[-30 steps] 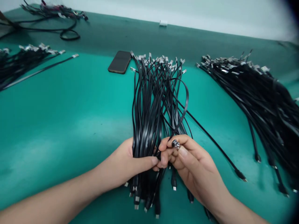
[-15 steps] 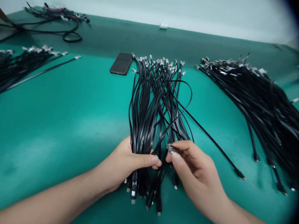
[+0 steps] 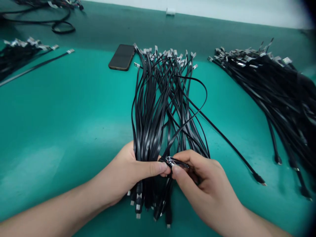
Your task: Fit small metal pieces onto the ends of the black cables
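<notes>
Green tabletop (image 3: 74, 108), hands (image 3: 132, 169) (image 3: 204, 179), cables (image 3: 147, 131) in left

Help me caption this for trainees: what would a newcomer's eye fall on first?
First, the fan of black cables mid-picture, its lower part gripped by the left hand. Close by, the right hand holds a small shiny tool, perhaps a nail clipper. Then the big cable heap at the right edge and the phone left of the fan's far end.

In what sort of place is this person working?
Probably a factory or workshop bench: a green work surface, a bundle of black cables in the left hand, and another large cable pile on the right.
</notes>
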A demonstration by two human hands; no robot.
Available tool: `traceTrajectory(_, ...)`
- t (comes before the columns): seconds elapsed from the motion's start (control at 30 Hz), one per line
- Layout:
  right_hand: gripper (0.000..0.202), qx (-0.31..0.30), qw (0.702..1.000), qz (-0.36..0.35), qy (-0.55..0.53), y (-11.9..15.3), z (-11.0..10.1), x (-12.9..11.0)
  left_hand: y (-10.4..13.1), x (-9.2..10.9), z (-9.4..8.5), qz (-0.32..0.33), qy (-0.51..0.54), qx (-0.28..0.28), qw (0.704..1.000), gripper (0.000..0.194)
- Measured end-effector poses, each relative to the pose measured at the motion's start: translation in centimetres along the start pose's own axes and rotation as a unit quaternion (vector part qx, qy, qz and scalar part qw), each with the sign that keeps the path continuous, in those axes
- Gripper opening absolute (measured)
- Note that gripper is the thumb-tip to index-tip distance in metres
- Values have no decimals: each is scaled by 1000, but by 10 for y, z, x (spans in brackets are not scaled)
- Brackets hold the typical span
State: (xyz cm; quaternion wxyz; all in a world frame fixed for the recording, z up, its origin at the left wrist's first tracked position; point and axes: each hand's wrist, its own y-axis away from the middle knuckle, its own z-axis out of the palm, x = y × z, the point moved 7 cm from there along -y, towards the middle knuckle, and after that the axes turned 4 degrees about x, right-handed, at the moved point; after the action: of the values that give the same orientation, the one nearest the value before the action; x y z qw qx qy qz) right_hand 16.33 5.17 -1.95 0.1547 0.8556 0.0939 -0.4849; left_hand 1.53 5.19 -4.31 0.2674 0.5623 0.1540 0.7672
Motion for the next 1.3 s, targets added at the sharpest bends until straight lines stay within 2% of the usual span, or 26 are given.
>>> traceTrajectory(0.2, 19, -3, 1000, -5, -6, 0, 0, -1, 0, 1, -1, -1, -5, 0, 1000, 20)
traceTrajectory(0.47, 18, -15, 1000, -17, -8, -1, -2, -4, 1, 1, 1, -2, -4, -9, 1000, 14)
traceTrajectory(0.67, 19, -22, 1000, -15, -8, -2, -2, -6, 1, 3, 1, -6, -9, 6, 1000, 15)
traceTrajectory(0.8, 20, -18, 1000, -10, -12, -1, -3, -6, 0, 0, 1, 4, -8, -6, 1000, 13)
traceTrajectory(1.0, 18, 24, 997, 26, -72, 2, -7, 2, 0, 2, 1, 17, -13, -17, 1000, 8)
traceTrajectory(1.3, 12, -4, 996, 20, -86, 7, 5, 3, 2, 8, 9, 52, 6, -55, 997, 8)
